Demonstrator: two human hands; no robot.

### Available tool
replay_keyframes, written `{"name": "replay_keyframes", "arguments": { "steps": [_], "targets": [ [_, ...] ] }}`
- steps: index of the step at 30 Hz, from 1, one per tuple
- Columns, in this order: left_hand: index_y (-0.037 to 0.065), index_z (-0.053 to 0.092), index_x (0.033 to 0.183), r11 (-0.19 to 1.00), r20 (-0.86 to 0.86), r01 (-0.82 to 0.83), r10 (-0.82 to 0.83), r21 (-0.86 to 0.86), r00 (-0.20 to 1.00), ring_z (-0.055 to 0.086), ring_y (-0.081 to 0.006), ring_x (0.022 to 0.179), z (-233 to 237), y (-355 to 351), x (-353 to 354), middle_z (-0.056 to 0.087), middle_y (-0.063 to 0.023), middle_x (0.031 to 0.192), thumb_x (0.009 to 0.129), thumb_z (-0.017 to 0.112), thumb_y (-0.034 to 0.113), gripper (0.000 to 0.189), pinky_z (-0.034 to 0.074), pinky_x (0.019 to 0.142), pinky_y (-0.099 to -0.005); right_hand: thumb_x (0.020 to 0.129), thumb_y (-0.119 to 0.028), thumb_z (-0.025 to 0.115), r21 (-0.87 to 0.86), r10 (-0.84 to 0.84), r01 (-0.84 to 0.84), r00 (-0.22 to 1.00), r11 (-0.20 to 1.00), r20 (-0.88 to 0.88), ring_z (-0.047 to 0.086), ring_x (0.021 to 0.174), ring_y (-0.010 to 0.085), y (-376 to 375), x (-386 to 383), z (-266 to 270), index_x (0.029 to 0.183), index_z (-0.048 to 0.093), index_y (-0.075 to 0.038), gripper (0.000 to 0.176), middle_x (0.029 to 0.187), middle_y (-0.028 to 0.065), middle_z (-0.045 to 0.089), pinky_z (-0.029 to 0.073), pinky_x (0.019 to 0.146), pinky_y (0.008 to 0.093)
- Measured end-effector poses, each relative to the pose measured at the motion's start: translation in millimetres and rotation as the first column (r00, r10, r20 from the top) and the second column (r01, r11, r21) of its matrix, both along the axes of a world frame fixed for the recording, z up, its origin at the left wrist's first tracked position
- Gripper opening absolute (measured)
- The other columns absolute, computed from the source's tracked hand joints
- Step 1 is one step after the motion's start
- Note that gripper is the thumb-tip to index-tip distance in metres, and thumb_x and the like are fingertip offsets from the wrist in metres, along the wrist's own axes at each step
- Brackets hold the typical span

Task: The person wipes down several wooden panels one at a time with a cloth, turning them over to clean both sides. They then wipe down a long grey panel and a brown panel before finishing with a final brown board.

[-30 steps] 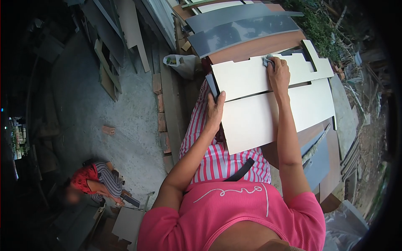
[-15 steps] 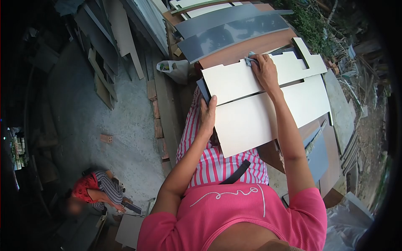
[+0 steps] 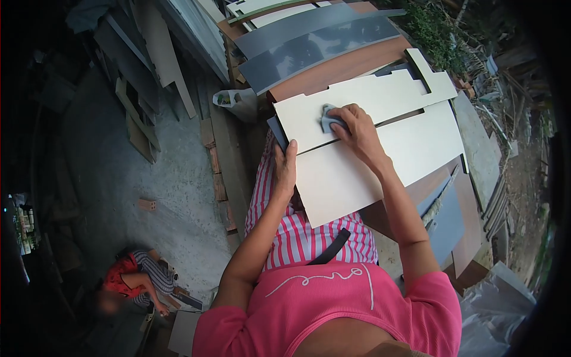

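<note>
My right hand presses a bunched grey-blue cloth onto the far cream-white panel, which has notches cut along its far edge. A second cream-white panel lies alongside it, nearer my body, with a narrow dark gap between the two. At the left ends of the panels, my left hand grips the edge, thumb on top and the fingers partly hidden below. Part of a dark blue-grey board shows beneath that end.
Glossy grey panels and brown boards lie beyond the work. A white bag stands left of them. Long boards lean at upper left. Another person sits at lower left, near a brick on the concrete floor.
My right hand and the cloth have moved from the far notched edge toward me and left, onto the panel's face. My left hand keeps its grip. The other person's arm has shifted.
</note>
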State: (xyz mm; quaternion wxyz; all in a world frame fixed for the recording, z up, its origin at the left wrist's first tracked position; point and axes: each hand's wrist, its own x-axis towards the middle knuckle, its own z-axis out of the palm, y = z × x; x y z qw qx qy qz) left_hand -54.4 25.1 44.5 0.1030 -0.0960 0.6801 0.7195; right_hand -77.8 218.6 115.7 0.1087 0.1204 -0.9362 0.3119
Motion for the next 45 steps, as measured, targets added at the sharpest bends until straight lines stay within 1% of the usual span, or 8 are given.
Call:
{"name": "replay_keyframes", "arguments": {
  "steps": [4, 9, 14, 18, 22, 32, 40, 45],
  "targets": [
    [-0.012, 0.030, 0.131, 0.998, -0.027, 0.017, -0.015, 0.066, 1.000, 0.044, -0.0309, 0.118, -2, -1, 0, 0.042, -0.0274, 0.129, 0.088, 0.048, 0.050, 0.078, 0.033, 0.100, -0.0366, 0.078, -0.012, 0.066, 0.070, 0.103, -0.100, 0.994, 0.993, -0.045, 0.054, 0.089, 0.0248, -12, 12, -10, 0.100, 0.062, -0.013, 0.023, 0.091, 0.0078, 0.056, 0.042, 0.078, 0.0370],
    [-0.012, 0.029, 0.132, 0.999, -0.064, 0.009, -0.006, 0.052, 0.998, 0.042, -0.0313, 0.120, -3, 0, 0, 0.042, -0.0267, 0.129, 0.088, 0.047, 0.052, 0.079, 0.032, 0.100, -0.0380, 0.081, -0.010, 0.062, 0.130, -0.363, 0.395, 0.907, 0.909, -0.215, 0.057, 0.087, 0.0306, 98, -17, -30, 0.104, 0.061, -0.010, 0.023, 0.097, 0.0137, 0.058, 0.046, 0.075, 0.0400],
    [-0.012, 0.027, 0.133, 0.999, 0.007, 0.010, -0.010, 0.033, 1.000, 0.041, -0.0316, 0.121, -4, -2, 1, 0.040, -0.0270, 0.130, 0.088, 0.047, 0.051, 0.081, 0.031, 0.101, -0.0384, 0.086, -0.020, 0.056, 0.178, -0.812, 0.827, 0.559, 0.533, -0.167, 0.058, 0.093, 0.0317, 220, -18, -42, 0.109, 0.061, -0.010, 0.025, 0.101, 0.0153, 0.059, 0.046, 0.079, 0.0405],
    [-0.011, 0.026, 0.134, 0.998, -0.036, 0.029, -0.027, 0.062, 0.999, 0.039, -0.0311, 0.123, -10, -2, -1, 0.038, -0.0261, 0.133, 0.088, 0.047, 0.050, 0.079, 0.030, 0.102, -0.0382, 0.085, -0.020, 0.056, 0.078, -0.748, 0.775, 0.627, 0.627, -0.218, 0.058, 0.094, 0.0311, 200, -21, -29, 0.108, 0.062, -0.010, 0.025, 0.101, 0.0150, 0.059, 0.046, 0.082, 0.0394],
    [-0.009, 0.026, 0.135, 0.999, 0.009, 0.004, -0.005, 0.043, 1.000, 0.038, -0.0305, 0.124, -12, -2, 1, 0.037, -0.0244, 0.135, 0.090, 0.047, 0.047, 0.075, 0.029, 0.103, -0.0374, 0.082, -0.012, 0.061, 0.141, -0.404, 0.448, 0.878, 0.883, -0.258, 0.058, 0.088, 0.0309, 126, -42, -35, 0.102, 0.062, -0.010, 0.020, 0.096, 0.0137, 0.059, 0.047, 0.077, 0.0395],
    [-0.007, 0.031, 0.133, 0.996, -0.083, 0.033, -0.027, 0.081, 0.996, 0.040, -0.0286, 0.120, -23, -5, -1, 0.040, -0.0215, 0.131, 0.091, 0.046, 0.044, 0.068, 0.031, 0.101, -0.0369, 0.084, -0.020, 0.057, 0.238, -0.697, 0.752, 0.660, 0.615, -0.281, 0.058, 0.092, 0.0308, 210, -79, -41, 0.107, 0.061, -0.014, 0.023, 0.095, 0.0136, 0.059, 0.049, 0.077, 0.0409],
    [-0.006, 0.034, 0.130, 0.992, -0.076, 0.026, -0.016, 0.126, 0.997, 0.041, -0.0270, 0.117, -13, -1, -1, 0.041, -0.0203, 0.128, 0.090, 0.047, 0.045, 0.066, 0.031, 0.099, -0.0370, 0.084, -0.017, 0.059, 0.071, -0.525, 0.556, 0.814, 0.828, -0.250, 0.057, 0.095, 0.0324, 244, -23, -49, 0.106, 0.061, -0.010, 0.023, 0.101, 0.0156, 0.058, 0.046, 0.080, 0.0393],
    [-0.007, 0.033, 0.130, 0.996, -0.031, 0.026, -0.024, 0.083, 0.999, 0.044, -0.0262, 0.114, -18, -5, -1, 0.043, -0.0204, 0.127, 0.090, 0.045, 0.045, 0.067, 0.033, 0.098, -0.0356, 0.084, -0.020, 0.057, 0.216, -0.763, 0.809, 0.587, 0.546, -0.269, 0.058, 0.094, 0.0323, 285, -36, -51, 0.106, 0.060, -0.013, 0.024, 0.101, 0.0148, 0.059, 0.047, 0.078, 0.0422]
  ]
}}
